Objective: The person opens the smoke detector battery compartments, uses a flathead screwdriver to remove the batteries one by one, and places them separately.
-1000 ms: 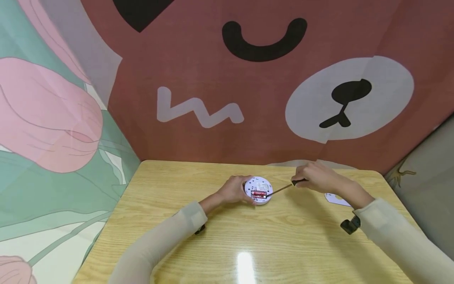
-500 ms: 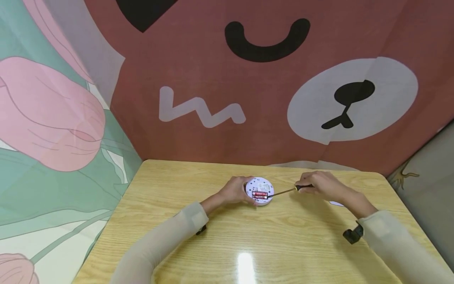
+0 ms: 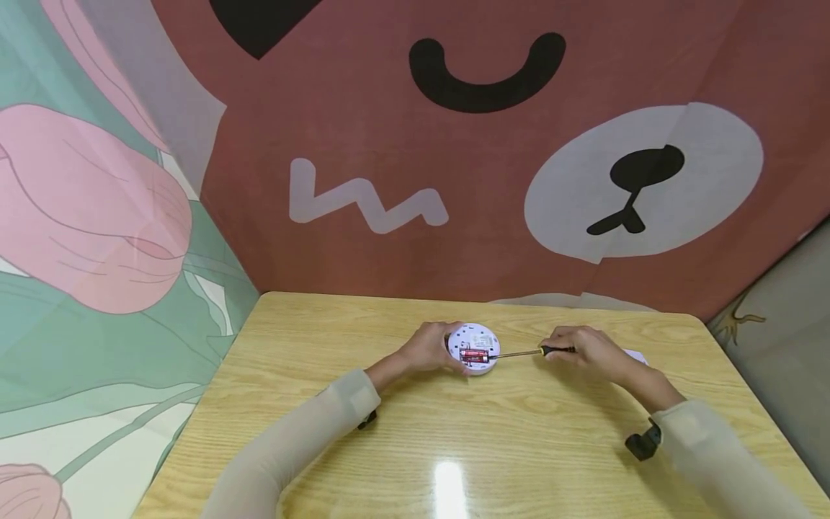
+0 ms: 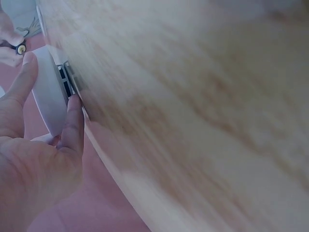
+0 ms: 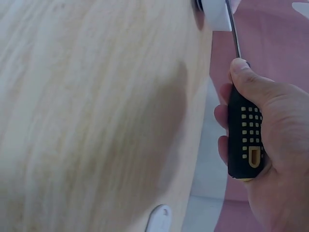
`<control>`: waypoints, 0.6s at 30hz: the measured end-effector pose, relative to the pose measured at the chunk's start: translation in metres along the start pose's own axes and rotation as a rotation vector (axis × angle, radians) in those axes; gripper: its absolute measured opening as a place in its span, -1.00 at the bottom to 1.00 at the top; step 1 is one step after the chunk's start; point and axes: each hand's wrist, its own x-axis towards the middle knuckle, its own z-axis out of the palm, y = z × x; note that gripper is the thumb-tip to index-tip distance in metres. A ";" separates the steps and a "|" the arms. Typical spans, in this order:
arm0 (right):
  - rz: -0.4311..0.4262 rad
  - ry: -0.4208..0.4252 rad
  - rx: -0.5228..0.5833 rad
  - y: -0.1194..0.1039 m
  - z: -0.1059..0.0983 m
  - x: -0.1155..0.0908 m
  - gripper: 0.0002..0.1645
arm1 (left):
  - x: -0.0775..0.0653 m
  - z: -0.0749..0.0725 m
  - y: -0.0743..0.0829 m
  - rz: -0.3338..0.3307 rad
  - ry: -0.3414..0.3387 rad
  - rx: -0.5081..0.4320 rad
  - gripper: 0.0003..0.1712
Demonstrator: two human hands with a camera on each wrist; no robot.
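A round white device (image 3: 476, 335) with small dark holes and a pale label is tipped so its face shows in the head view. Red batteries (image 3: 474, 355) lie in its lower part. My left hand (image 3: 426, 347) grips its left side; in the left wrist view, thumb and fingers span the white rim (image 4: 49, 92). My right hand (image 3: 586, 349) holds a screwdriver (image 5: 245, 130) by its black and yellow handle. Its thin shaft (image 3: 516, 354) runs left, and the tip meets the device at the batteries' right end. Whether the tip touches a battery is too small to tell.
Partly hidden behind my right wrist, a flat white piece (image 3: 637, 355) lies on the wooden table (image 3: 389, 440). A rounded white end (image 5: 159, 220) shows on the table in the right wrist view. A printed cloth (image 3: 363, 259) hangs behind the table's back edge.
My right hand has moved slightly right and lower, and the screwdriver's shaft now lies nearly level instead of slanting. My left hand and the device stay almost where they were.
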 end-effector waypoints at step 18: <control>0.043 0.058 0.296 0.009 0.025 -0.016 -0.67 | 0.000 -0.003 0.001 -0.005 -0.002 -0.024 0.26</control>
